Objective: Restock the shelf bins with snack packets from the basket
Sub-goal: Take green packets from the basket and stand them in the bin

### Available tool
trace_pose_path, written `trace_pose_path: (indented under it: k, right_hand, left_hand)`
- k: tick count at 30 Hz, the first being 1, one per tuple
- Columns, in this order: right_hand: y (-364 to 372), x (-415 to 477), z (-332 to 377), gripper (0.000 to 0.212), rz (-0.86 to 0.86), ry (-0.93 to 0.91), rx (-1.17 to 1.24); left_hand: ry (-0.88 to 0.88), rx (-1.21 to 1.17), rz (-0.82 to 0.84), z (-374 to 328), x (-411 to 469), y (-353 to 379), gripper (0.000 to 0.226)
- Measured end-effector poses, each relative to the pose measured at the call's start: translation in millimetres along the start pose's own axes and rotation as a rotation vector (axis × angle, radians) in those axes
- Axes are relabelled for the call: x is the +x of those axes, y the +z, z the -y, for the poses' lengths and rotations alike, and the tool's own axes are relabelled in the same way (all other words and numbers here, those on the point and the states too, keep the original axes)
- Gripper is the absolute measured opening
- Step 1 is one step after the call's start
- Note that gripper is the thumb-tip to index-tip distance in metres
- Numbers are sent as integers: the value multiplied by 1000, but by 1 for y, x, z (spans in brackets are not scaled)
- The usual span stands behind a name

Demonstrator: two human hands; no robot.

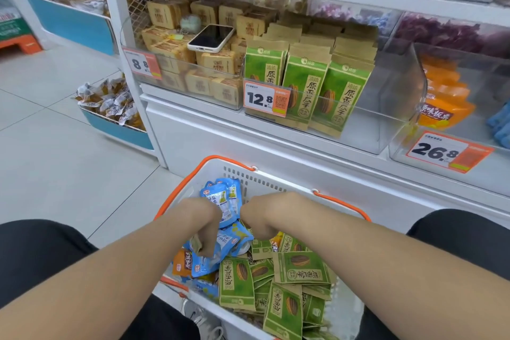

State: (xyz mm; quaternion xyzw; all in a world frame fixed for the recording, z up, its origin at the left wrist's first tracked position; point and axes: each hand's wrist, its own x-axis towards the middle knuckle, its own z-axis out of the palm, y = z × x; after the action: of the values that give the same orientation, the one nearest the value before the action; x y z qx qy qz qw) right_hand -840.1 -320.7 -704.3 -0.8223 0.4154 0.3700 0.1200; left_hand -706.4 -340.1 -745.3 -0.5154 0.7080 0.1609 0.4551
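A white basket (265,183) with orange handles sits in front of my knees, holding several green sunflower-seed packets (302,268), blue packets (223,199) and an orange packet (182,262). Both my hands reach down into it. My left hand (202,229) curls its fingers around blue packets in the pile. My right hand (262,219) is bent down among the packets, its fingers hidden; what it holds cannot be made out. On the shelf above, a clear bin (386,107) holds upright green packets (306,91) on its left side, with free room on its right.
A phone (211,37) lies on tan boxed snacks in the left bin (176,69). A bin with orange packets (444,110) stands at the right. Price tags read 8.8, 12.8 and 26.8. Blue side bins (118,130) of wrapped snacks hang left over tiled floor.
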Motion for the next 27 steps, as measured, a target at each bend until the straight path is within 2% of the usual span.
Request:
trace_pose_path:
  k: [2,5,7,10,14,17,22,27]
  right_hand:
    - [-8,-7,-11,14,-18,46,27]
    - [-16,-19,-35,27,-59,108,81]
    - [-18,-25,-51,24,-75,145,106]
    - [-19,-33,-73,79,-64,193,161]
    - [-19,-45,-97,115,-132,169,263]
    - [-17,-58,-110,115,-242,165,335]
    - [-14,-83,-132,99,-451,203,310]
    - [-2,-99,-149,96,-528,202,350]
  left_hand:
    - [26,-56,-89,5,-10,-18,38]
    - [66,-162,-193,7,-24,-37,43]
    - [107,-215,-260,5,-29,-46,46]
    - [228,-333,-402,-1,-27,-58,77]
    - [326,-391,-633,-16,-25,-77,100]
    - [384,-465,-765,-23,-25,-86,98]
    - [576,-731,-904,-33,-30,-96,88]
    - [661,-731,-1076,-45,-42,-105,91]
